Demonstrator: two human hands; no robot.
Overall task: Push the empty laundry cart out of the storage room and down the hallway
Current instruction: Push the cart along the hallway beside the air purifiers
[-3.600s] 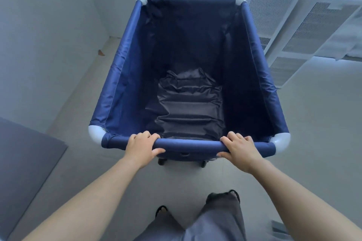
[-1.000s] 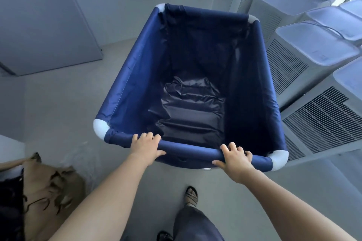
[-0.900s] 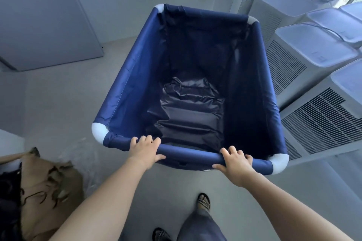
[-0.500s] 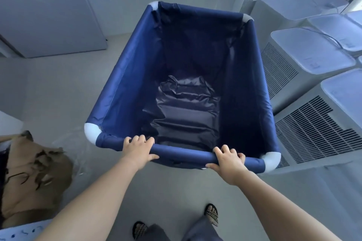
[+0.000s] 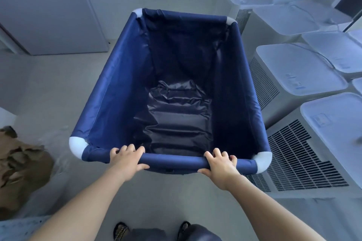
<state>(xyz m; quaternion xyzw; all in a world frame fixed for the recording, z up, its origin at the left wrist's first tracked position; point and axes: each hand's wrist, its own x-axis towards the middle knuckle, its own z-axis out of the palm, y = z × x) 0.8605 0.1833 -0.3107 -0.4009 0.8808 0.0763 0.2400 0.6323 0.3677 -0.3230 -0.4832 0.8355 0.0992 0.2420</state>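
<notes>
A navy fabric laundry cart [image 5: 109, 88] with white corner caps fills the middle of the head view. Nothing lies inside it; only its dark wrinkled bottom shows. My left hand [image 5: 126, 159] wraps the near padded rail left of centre. My right hand [image 5: 220, 164] wraps the same rail right of centre. Both arms reach forward. The cart's wheels are hidden under it.
A row of white vented appliances [image 5: 305, 162] stands tight along the cart's right side. A white door or panel [image 5: 49, 10] stands at the far left wall. Crumpled brown paper [image 5: 17, 166] lies on the floor at left. Grey floor [image 5: 49, 88] lies left of the cart.
The cart has swung left, away from facing the appliances, so they now line its right side. The door and brown paper came into view. Both hands kept their grip.
</notes>
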